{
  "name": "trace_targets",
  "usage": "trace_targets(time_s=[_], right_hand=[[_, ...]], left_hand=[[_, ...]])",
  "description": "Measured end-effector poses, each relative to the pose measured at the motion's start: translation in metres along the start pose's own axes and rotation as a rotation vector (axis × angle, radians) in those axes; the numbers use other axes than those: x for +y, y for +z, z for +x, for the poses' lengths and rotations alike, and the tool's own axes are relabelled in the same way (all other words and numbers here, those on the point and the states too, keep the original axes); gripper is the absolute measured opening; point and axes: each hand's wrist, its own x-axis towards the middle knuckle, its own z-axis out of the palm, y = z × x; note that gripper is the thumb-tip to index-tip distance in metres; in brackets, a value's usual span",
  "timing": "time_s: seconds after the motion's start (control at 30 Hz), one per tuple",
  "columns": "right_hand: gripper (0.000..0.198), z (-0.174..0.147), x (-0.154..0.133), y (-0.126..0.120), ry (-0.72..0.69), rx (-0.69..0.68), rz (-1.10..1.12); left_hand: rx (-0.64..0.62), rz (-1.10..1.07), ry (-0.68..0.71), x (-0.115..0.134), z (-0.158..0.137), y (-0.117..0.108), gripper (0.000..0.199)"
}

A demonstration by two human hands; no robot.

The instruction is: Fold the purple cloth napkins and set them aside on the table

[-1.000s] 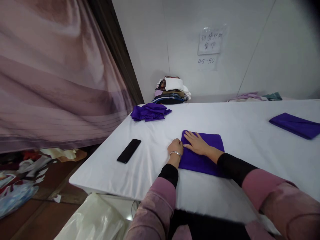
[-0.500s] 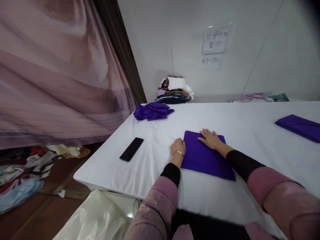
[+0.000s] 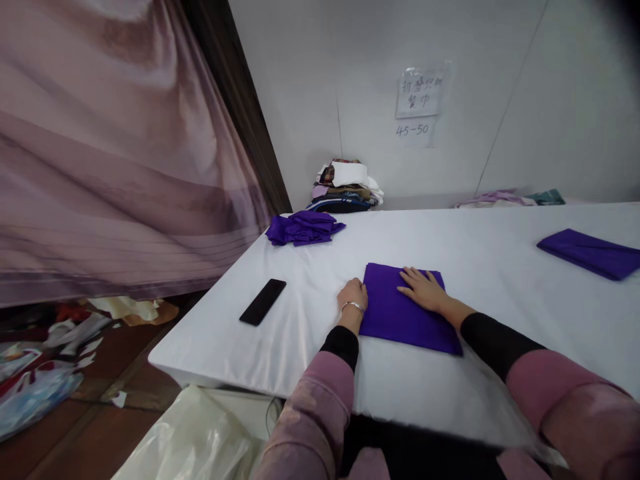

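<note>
A purple cloth point(image 3: 400, 323), folded into a flat, nearly square piece, lies on the white-covered table in front of me. My left hand point(image 3: 353, 295), with a bracelet at the wrist, is closed at the cloth's left edge; the fingertips are partly hidden there. Flat on the upper right part of the cloth rests my right hand point(image 3: 423, 289), its fingers spread. At the table's far left corner is a crumpled heap of purple cloth point(image 3: 305, 228). Another folded purple cloth point(image 3: 590, 253) lies off to the right.
A black phone point(image 3: 263, 302) lies left of my hands on the white table cover point(image 3: 210, 333). Behind the far edge stands a stack of folded clothes point(image 3: 347, 187). A pink curtain point(image 3: 125, 167) hangs at left, and a pale plastic bag point(image 3: 185, 440) sits below the front edge.
My right hand has slid a little to the right and toward me over the cloth. The left hand stays at the left edge. The view has shifted slightly.
</note>
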Motion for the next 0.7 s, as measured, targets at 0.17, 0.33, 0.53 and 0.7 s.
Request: trace_targets(time_s=[0.17,0.33,0.53,0.7], right_hand=[[0.063,-0.014,0.033,-0.006,0.183,0.03,-0.073],[0.065,-0.032,0.018,-0.005,0.107,0.061,-0.048],[0.072,-0.044,-0.004,-0.007,0.091,-0.002,-0.038],[0.071,-0.069,-0.035,-0.01,-0.083,0.027,-0.005]], left_hand=[[0.006,-0.01,0.007,0.0,0.0,0.0,0.02],[0.008,-0.018,0.01,0.0,0.001,0.001,0.02],[0.0,-0.023,-0.01,0.0,0.0,0.002,0.021],[-0.044,-0.04,-0.049,0.001,0.003,-0.006,0.022]])
